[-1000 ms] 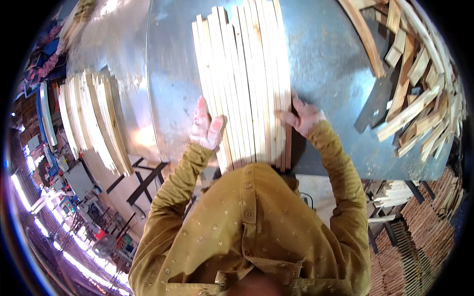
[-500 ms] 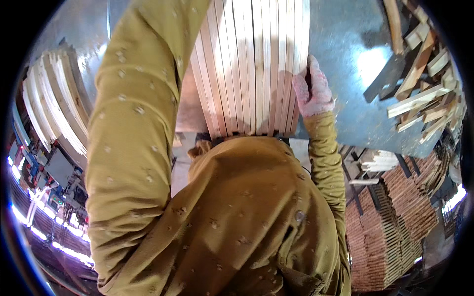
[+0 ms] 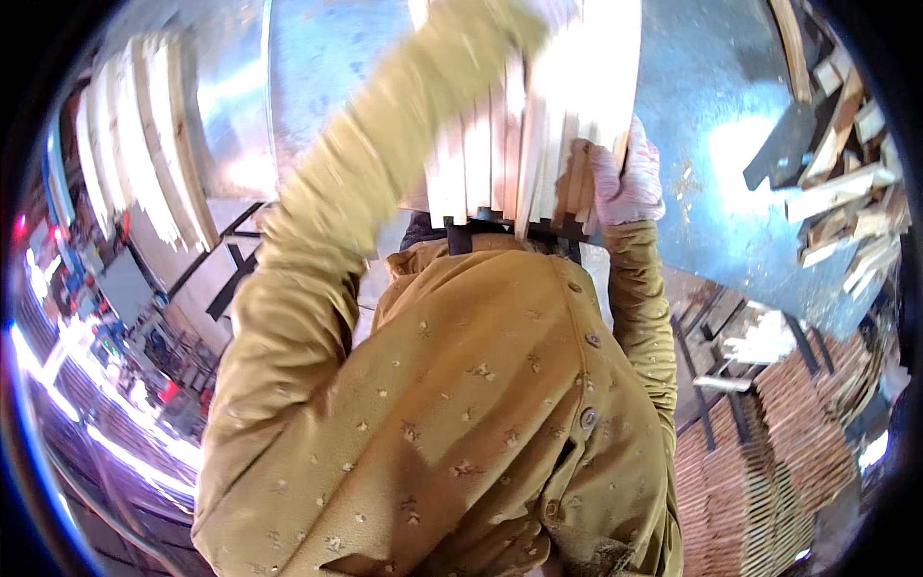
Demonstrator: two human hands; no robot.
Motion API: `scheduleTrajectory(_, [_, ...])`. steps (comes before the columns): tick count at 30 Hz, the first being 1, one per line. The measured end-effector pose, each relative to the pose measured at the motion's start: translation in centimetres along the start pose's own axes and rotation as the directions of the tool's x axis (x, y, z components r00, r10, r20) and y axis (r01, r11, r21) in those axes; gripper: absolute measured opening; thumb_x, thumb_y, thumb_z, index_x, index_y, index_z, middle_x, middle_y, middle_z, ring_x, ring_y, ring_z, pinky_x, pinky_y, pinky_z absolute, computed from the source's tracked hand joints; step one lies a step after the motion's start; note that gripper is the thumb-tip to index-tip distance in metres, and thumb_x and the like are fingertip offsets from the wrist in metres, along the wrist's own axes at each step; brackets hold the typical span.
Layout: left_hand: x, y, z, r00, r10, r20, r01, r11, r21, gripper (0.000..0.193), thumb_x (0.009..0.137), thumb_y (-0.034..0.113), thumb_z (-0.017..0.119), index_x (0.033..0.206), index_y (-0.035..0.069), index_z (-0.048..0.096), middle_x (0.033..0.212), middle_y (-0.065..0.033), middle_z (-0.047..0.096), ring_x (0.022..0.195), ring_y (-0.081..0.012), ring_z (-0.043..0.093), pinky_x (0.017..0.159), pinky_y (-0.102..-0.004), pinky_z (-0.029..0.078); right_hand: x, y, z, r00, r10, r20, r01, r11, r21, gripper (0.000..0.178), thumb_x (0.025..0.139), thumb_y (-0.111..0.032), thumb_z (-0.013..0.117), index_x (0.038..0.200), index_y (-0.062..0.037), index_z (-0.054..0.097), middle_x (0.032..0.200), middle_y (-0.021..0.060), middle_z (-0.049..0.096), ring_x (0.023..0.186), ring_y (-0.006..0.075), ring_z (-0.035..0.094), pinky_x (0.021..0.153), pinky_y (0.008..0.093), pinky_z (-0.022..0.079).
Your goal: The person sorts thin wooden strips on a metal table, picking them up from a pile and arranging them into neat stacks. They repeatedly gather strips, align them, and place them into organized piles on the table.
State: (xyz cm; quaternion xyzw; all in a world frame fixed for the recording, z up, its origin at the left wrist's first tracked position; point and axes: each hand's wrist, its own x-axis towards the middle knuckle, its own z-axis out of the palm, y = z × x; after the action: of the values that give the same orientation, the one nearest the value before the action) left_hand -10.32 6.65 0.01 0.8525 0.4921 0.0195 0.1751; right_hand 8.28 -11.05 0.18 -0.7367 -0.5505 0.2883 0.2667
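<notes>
A row of long pale wooden strips [image 3: 481, 163] lies side by side on the metal table, their near ends close to my body. My right hand [image 3: 632, 183], in a whitish-pink glove, is at the right edge of the row. Its thumb and fingers close around the near end of the outermost strip [image 3: 627, 77]. My left arm reaches across the strips toward the top edge. My left hand [image 3: 556, 10] is smeared by motion over their far part, so its fingers cannot be made out. One strip's end [image 3: 524, 207] juts nearer to me than those beside it.
The bluish metal table [image 3: 687, 58] extends on both sides. More pale strips [image 3: 144, 135] lie at the left. Wood offcuts [image 3: 846, 202] are heaped at the right, beside a dark flat piece [image 3: 781, 144]. Below right stands a large stack of brownish slats [image 3: 740, 462].
My left arm has swung right across the strips, bringing the hand into the top of view. The strips have shifted and their ends are less even. My right hand now closes on the edge strip.
</notes>
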Motion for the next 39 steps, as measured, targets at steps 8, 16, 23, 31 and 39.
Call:
scheduleTrajectory(8, [-9.2, -3.9, -10.2, 0.899, -0.377, -0.222, 0.3, 0.901, -0.314, 0.054, 0.094, 0.029, 0.059, 0.138, 0.001, 0.044, 0.112, -0.0117, 0.063, 0.101, -0.0238, 0.06, 0.086, -0.0372, 0.052, 1.1, -4.3, -1.8, 0.973, -0.049, 0.226, -0.01, 0.968, 0.252, 0.028, 0.097, -0.014, 0.048, 0.117, 0.0037, 0.057, 0.104, 0.0134, 0.064, 0.093, 0.0181, 0.059, 0.082, 0.0326, 0.048])
scheduleTrajectory(16, [-25.2, -33.6, -20.3, 0.505, -0.839, -0.204, 0.861, 0.507, 0.049, 0.055, 0.098, 0.043, 0.047, 0.142, 0.008, 0.047, 0.14, -0.0151, 0.053, 0.127, -0.028, 0.054, 0.11, -0.0392, 0.04, 0.7, -1.9, 1.4, 0.983, 0.166, 0.079, -0.175, 0.977, 0.121, 0.055, 0.102, -0.034, 0.048, 0.141, 0.004, 0.045, 0.13, 0.0211, 0.058, 0.114, 0.027, 0.055, 0.1, 0.0353, 0.043])
scheduleTrajectory(23, [-28.7, -45.6, -20.6, 0.366, -0.902, -0.228, 0.925, 0.325, 0.198, 0.047, 0.094, 0.025, 0.055, 0.135, 0.007, 0.043, 0.13, -0.0182, 0.054, 0.118, -0.0336, 0.057, 0.098, -0.0478, 0.045, 1.3, -1.3, 2.6, 0.967, 0.225, -0.118, -0.227, 0.974, -0.003, 0.055, 0.103, -0.039, 0.045, 0.139, 0.0024, 0.049, 0.122, 0.0192, 0.063, 0.106, 0.0261, 0.06, 0.095, 0.0353, 0.047])
scheduleTrajectory(31, [-18.7, -29.4, -13.8, 0.85, -0.526, -0.042, 0.471, 0.793, -0.386, 0.079, 0.086, 0.05, 0.064, 0.146, 0.003, 0.04, 0.15, -0.0184, 0.041, 0.14, -0.0306, 0.038, 0.12, -0.0407, 0.025, 3.6, -0.1, -0.7, 0.972, 0.214, 0.098, -0.207, 0.975, -0.079, 0.05, 0.104, -0.039, 0.045, 0.117, 0.0056, 0.063, 0.102, 0.0126, 0.068, 0.09, 0.0209, 0.06, 0.081, 0.0342, 0.049])
scheduleTrajectory(39, [4.1, -16.8, -7.6, 0.959, -0.242, 0.151, 0.277, 0.917, -0.288, 0.101, 0.075, 0.077, 0.051, 0.15, 0.011, 0.036, 0.153, -0.0137, 0.032, 0.141, -0.0299, 0.027, 0.116, -0.0606, 0.009, 23.8, -4.5, -3.3, 0.937, 0.05, 0.346, 0.086, 0.927, -0.365, 0.044, 0.1, -0.017, 0.042, 0.14, 0.0012, 0.046, 0.13, 0.0224, 0.058, 0.124, 0.0353, 0.053, 0.106, 0.0391, 0.042])
